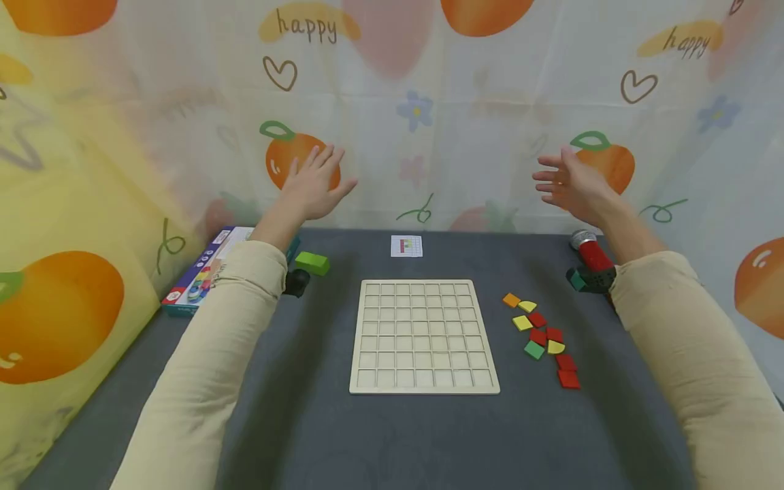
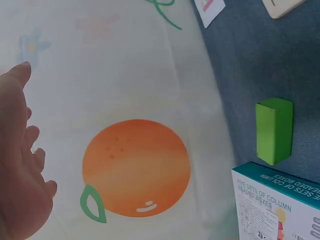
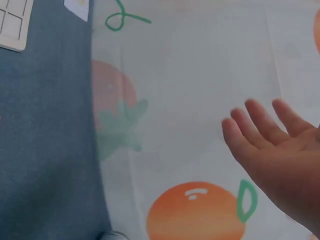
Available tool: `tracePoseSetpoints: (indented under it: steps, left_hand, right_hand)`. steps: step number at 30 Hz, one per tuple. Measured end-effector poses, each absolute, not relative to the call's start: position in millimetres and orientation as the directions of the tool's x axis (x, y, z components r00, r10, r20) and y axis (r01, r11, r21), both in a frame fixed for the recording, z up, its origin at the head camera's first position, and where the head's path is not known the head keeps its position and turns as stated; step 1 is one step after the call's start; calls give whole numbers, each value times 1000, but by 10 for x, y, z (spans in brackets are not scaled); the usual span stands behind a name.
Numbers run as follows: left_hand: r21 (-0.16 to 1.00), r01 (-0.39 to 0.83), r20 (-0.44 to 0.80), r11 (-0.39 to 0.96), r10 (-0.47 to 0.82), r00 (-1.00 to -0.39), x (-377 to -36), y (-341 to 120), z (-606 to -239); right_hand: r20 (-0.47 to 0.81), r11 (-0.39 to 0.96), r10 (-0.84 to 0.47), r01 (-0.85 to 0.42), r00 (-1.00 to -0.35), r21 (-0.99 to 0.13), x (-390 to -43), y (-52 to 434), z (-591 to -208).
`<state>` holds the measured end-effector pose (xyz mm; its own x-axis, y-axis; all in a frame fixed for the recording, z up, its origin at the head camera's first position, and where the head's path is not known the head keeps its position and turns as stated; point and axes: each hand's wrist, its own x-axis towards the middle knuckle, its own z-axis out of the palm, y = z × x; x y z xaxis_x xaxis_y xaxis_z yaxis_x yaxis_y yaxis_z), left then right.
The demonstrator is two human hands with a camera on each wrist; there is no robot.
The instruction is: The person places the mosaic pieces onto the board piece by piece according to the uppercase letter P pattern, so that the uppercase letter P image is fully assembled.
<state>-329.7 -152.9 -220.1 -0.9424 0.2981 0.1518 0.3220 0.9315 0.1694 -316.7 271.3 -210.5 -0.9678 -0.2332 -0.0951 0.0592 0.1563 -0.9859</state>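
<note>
Grey felt-covered bench (image 1: pixel 318 422) backed by a pale curtain printed with oranges, hearts and "happy" (image 1: pixel 429 102). Both hands raised above the far edge, in front of the curtain, touching nothing. Left hand (image 1: pixel 315 182) palm forward, fingers (image 1: pixel 324 160) straight and spread wide; right hand (image 1: pixel 569 187) turned sideways, fingers (image 1: pixel 548 178) straight, loosely spread, empty. Cream sleeves on both arms.

Pale wooden square grid board (image 1: pixel 425 337) lies flat mid-bench, cells unfilled. Small white pattern card with red and coloured squares (image 1: pixel 407 246) sits beyond the board near the curtain. Loose flat wooden tiles, red, yellow, green and orange (image 1: pixel 542 337), scattered just right of the board. Green rectangular wooden block (image 1: pixel 312 263) lies left of the card, beside a colourful teal-edged game box (image 1: pixel 199 275). Red and black cylinder-shaped object (image 1: pixel 591 262) stands at far right, under the right forearm.
</note>
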Motion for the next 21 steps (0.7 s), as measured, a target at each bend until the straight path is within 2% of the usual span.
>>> tracePoseSetpoints:
  steps: [6, 11, 17, 21]
  left_hand:
    - [235, 374, 182, 897, 337, -924, -3234, -1653, -2325]
    - [338, 427, 266, 839, 349, -898, -3182, -1706, -2537]
    - [412, 475, 326, 777, 361, -874, -3074, -1680, -2794]
    - [460, 499, 326, 734, 384, -864, -2995, -1654, -2951]
  right_hand:
    - [-113, 88, -348, 88, -931, -992, -3062, 2895, -2327]
    - [-83, 44, -373, 72, -924, -996, -2987, 2984, -2624]
    - [-17, -155, -459, 99, -888, -983, -2904, 3116, -2982]
    - [24, -237, -488, 105, -873, -966, -2877, 3183, -3179]
